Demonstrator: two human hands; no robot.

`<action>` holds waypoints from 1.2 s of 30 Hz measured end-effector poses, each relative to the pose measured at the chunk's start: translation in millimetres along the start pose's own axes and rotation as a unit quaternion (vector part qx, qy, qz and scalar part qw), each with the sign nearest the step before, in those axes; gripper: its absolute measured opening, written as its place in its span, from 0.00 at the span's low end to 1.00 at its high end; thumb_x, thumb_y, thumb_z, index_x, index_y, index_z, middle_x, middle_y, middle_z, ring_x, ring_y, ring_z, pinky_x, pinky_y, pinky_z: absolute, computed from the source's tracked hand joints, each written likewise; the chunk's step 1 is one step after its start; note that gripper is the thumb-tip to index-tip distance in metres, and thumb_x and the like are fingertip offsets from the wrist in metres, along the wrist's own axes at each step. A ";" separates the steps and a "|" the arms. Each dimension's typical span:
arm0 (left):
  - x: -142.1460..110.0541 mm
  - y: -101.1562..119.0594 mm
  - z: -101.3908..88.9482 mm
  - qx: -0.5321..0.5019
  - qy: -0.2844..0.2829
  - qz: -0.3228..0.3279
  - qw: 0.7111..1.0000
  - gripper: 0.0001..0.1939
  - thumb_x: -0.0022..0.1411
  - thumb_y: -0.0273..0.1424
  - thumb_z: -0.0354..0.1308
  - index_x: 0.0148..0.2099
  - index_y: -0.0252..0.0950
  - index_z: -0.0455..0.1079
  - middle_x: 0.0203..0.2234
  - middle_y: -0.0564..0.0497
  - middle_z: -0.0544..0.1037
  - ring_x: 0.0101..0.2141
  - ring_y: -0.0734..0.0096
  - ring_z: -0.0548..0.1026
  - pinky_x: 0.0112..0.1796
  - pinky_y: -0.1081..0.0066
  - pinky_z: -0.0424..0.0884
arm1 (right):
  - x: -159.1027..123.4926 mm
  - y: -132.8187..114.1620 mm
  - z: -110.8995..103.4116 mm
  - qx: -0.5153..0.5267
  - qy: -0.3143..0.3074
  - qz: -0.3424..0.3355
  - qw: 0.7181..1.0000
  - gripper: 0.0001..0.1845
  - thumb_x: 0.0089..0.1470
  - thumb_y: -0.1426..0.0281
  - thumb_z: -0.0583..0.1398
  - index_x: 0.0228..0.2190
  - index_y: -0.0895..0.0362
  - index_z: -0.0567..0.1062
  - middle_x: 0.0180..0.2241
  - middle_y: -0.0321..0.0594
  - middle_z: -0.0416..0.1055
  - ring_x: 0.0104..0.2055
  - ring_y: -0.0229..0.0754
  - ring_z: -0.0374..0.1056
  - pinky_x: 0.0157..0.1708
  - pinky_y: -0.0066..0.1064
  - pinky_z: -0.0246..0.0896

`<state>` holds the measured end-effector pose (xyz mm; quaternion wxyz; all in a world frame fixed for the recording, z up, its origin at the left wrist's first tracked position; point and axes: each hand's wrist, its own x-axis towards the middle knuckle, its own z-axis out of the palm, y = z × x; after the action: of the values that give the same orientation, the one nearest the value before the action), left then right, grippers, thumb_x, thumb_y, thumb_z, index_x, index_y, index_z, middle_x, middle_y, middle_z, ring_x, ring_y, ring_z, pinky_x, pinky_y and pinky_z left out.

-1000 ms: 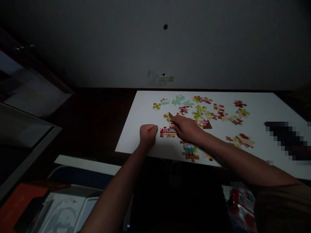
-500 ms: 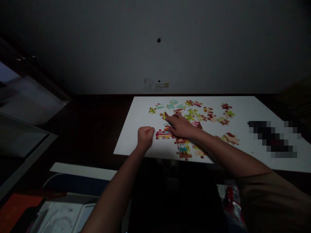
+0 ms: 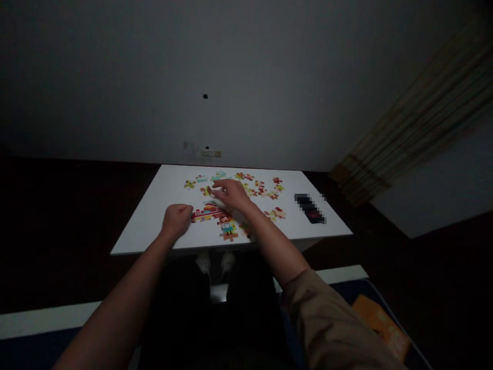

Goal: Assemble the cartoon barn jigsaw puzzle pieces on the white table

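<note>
My left hand (image 3: pixel 177 220) rests as a fist on the white table (image 3: pixel 138 226). Its thumb side lies against the left edge of a joined puzzle section (image 3: pixel 204 214) with a red barn-like picture; nothing shows in the fist. Below and right of that section, joined pieces show a figure in blue (image 3: pixel 227 227). My right hand (image 3: pixel 234 195) reaches over the pieces, thumb and forefinger closed in on a green and brown puzzle piece (image 3: pixel 205 191). The palm and forearm hide some of the pieces beneath.
Loose pieces lie along the far side, among them a green one (image 3: pixel 189 184) and a red-brown one (image 3: pixel 277 180). More pieces (image 3: pixel 278 213) sit right of my forearm. A dark, pixelated object (image 3: pixel 311 209) lies at the table's right. Behind stands a wall with a socket (image 3: pixel 211 153).
The view has swung to the right. My right thumb has left the joined section and come up to the forefinger at the loose piece. My left fist has stayed beside the joined section.
</note>
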<state>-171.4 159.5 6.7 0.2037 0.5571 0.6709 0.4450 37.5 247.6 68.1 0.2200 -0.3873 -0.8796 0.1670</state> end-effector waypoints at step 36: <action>-24.2 22.4 12.4 0.368 -0.136 0.043 0.919 0.25 0.65 0.46 0.45 0.31 0.31 0.70 0.20 0.54 0.61 0.24 0.78 0.54 0.28 0.76 0.43 | -375.2 86.6 46.8 -0.078 0.106 0.386 0.913 0.22 0.58 0.71 0.42 0.45 0.52 0.72 0.45 0.46 0.73 0.49 0.48 0.68 0.47 0.43 0.63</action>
<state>-142.0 141.3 13.3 0.0542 0.6759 0.7289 0.0950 292.3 14.4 -108.5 0.2000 -0.7281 -0.6431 0.1279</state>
